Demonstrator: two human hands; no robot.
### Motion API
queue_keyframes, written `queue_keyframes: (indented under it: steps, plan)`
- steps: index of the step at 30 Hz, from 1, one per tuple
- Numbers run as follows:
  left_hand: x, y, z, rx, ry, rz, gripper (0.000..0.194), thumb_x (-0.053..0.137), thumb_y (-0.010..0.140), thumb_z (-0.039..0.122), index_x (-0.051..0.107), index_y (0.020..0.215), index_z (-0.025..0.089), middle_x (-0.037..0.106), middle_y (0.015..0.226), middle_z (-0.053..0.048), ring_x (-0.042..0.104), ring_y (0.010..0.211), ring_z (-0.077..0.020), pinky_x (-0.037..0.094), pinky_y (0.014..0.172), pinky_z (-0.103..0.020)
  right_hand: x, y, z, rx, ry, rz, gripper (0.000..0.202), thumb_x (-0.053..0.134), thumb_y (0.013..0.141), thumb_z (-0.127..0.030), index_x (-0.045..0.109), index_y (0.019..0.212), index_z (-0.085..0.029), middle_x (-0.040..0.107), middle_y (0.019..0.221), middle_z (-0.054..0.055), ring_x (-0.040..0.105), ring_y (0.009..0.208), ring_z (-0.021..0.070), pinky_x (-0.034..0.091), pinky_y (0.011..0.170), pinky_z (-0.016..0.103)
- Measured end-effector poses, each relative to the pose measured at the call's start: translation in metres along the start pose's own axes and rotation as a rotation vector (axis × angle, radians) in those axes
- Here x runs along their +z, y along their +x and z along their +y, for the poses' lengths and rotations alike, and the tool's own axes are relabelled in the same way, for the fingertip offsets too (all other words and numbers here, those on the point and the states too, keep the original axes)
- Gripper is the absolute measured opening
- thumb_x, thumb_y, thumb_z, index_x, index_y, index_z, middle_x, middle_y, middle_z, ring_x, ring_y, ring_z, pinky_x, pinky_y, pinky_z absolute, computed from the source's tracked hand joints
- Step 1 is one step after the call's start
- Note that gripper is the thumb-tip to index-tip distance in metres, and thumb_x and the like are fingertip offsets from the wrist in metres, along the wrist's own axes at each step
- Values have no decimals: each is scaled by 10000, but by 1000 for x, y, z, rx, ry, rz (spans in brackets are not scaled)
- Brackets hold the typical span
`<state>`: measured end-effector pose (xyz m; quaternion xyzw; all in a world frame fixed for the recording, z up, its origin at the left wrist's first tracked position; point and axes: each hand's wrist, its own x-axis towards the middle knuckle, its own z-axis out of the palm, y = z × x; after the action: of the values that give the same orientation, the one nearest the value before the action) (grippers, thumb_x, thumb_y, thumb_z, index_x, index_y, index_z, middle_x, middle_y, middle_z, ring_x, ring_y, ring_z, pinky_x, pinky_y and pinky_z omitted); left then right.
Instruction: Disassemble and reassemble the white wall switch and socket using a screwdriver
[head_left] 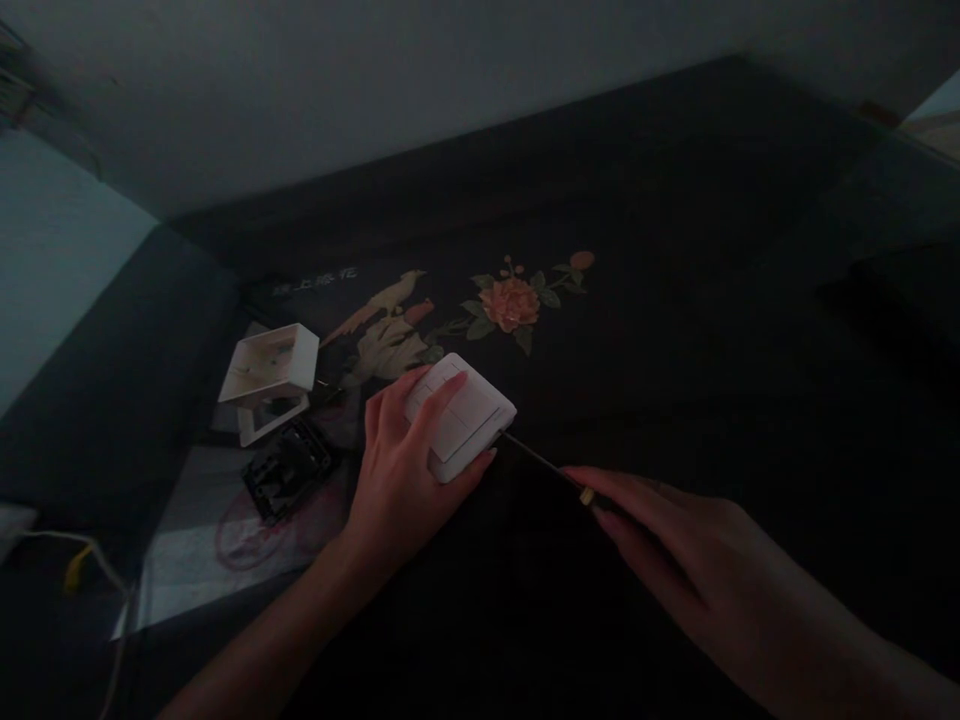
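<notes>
My left hand point(409, 450) is closed around a white wall switch point(469, 415), its fingers over the top face and the thumb along the near edge. In my right hand point(675, 550) is a screwdriver point(541, 462) with a thin metal shaft; most of its handle is hidden in my fingers. The shaft's tip meets the switch's right edge, near the corner. To the left of my left hand lie an open white plastic box point(304, 358), a white frame point(251, 428) and a black plastic part point(289, 470).
A white sheet with red print point(187, 540) lies under the black part. The dark table point(637, 400) bears a painted bird and flower point(510, 303). A pale cable point(112, 570) with a yellow piece point(76, 568) runs at the lower left. A wall stands behind.
</notes>
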<state>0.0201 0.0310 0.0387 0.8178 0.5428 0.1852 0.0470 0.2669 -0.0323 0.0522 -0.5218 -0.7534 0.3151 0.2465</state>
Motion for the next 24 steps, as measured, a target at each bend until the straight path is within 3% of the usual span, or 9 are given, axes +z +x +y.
queue_keyframes:
  steps: [4,13,19,24]
  plan:
    - [0,-1,0,-32,-12,-27,630,676,858,385,419,1428,305,394,1451,-114,405,1282,-372,404,1077,-587,8,-3,1,-95,-173,36,401,387,987,-194,620,1312,-152,781,973,109,731,602,186,647,610,327]
    - [-2,-3,-2,-95,-154,-63,603,641,873,359,445,1442,326,428,1436,-92,433,1271,-348,401,1076,-561,21,-3,2,-164,-202,83,409,369,1008,-159,572,1362,-140,757,877,72,707,583,143,596,509,238]
    - [-7,-3,-6,-140,-273,-81,624,649,864,347,450,1455,331,443,1451,-80,429,1298,-337,403,1091,-546,28,-1,4,-235,-246,115,396,349,1012,-137,550,1348,-74,764,911,107,713,587,155,594,482,259]
    - [-13,-3,-3,-191,-380,-116,616,655,847,371,479,1435,332,476,1449,-73,464,1304,-328,409,1097,-546,33,2,4,-246,-218,106,409,356,1010,-130,510,1386,-95,767,967,114,731,651,158,603,522,259]
